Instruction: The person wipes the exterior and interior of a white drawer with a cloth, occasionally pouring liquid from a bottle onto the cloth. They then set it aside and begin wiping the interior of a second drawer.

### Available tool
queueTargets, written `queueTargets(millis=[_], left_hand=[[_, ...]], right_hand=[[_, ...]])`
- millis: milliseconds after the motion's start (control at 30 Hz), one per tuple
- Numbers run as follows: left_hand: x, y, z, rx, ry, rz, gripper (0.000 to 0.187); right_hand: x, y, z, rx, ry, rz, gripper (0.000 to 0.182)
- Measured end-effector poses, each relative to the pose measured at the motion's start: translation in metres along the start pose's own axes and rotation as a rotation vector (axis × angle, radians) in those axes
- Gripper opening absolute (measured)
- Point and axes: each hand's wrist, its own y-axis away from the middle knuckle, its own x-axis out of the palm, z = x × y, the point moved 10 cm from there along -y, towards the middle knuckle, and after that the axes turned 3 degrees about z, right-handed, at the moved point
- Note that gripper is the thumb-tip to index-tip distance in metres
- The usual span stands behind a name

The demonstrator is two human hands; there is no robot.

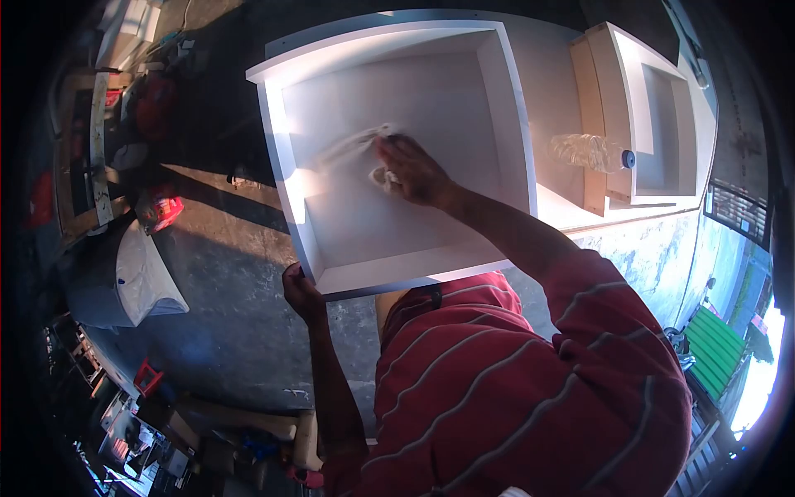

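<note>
A white drawer, open side toward me, is tilted in front of my body. My left hand is closed around its lower left corner, the thumb near the rim. Inside the drawer my right hand presses a crumpled white cloth to the bottom panel. A loose end of the cloth trails to the left, smeared by motion. Part of the cloth is hidden under the fingers. The lower edge of the drawer is close to my waist.
To the right, a clear plastic bottle with a dark blue cap lies on a white panel. Beside it is a second white drawer. A red plastic package and a white sack are on the concrete floor at left.
</note>
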Motion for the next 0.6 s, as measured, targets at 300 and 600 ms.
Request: queueTargets(millis=[300,600], left_hand=[[0.000,0.000,-0.005,-0.086,0.019,0.007,0.027],[0.000,0.001,-0.004,-0.079,0.014,0.027,0.027]], right_hand=[[-0.067,-0.053,-0.157,0.601,0.302,-0.632,0.061],[0.059,-0.203,0.058,0.200,-0.344,-0.236,0.022]])
